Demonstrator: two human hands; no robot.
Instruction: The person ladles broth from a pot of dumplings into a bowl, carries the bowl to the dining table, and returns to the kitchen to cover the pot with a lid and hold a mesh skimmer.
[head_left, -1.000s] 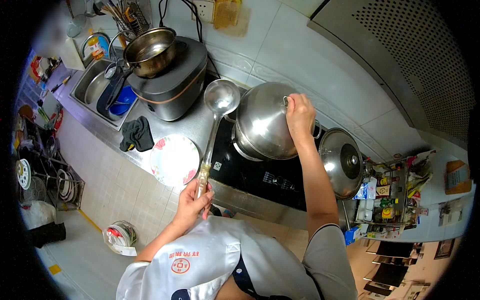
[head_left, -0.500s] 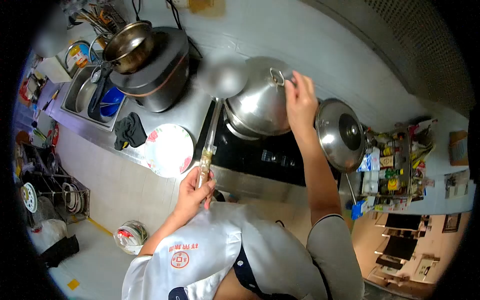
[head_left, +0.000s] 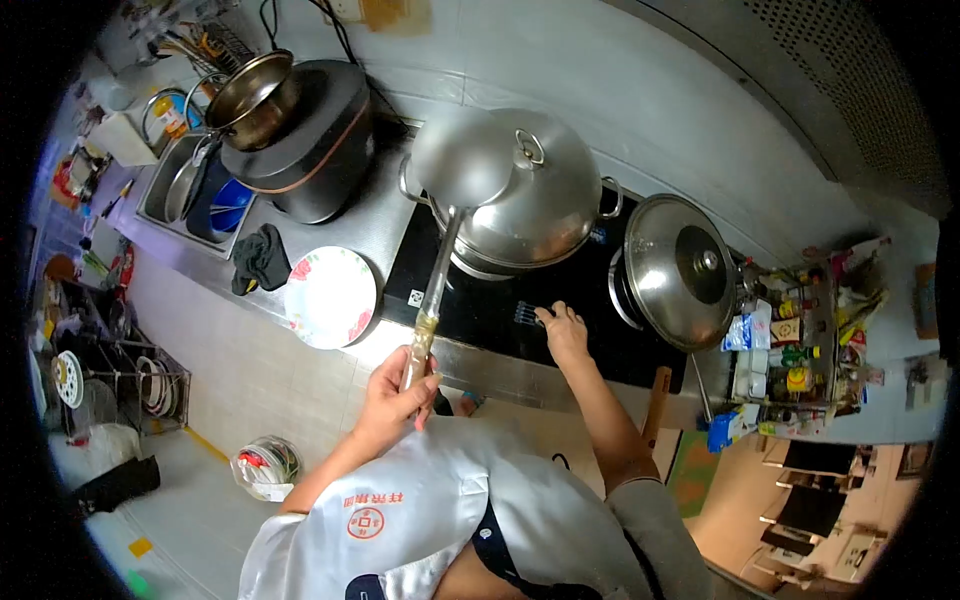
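Observation:
My left hand (head_left: 398,392) is wrapped round the handle of a long metal ladle (head_left: 436,275). Its rounded head is raised in front of the large lidded steel pot (head_left: 560,225), hiding part of its left side. My right hand (head_left: 566,332) holds nothing; its fingers reach to the controls at the front of the black cooktop (head_left: 420,255), and fingertip contact is hard to confirm. The domed pot lid, with its ring handle (head_left: 530,147), sits on the pot. To the right, a lidded wok (head_left: 655,265) stands on the cooktop.
A white floral plate (head_left: 330,297) and a dark cloth (head_left: 261,258) lie on the left counter. Behind them stand a black cooker (head_left: 335,140) with a pan (head_left: 255,98) on top, and a sink (head_left: 150,200). Seasoning bottles (head_left: 795,355) fill a rack at right.
My right hand has come down from beside the pot lid's ring handle to the cooktop controls. The ladle in my left hand has shifted slightly to the right.

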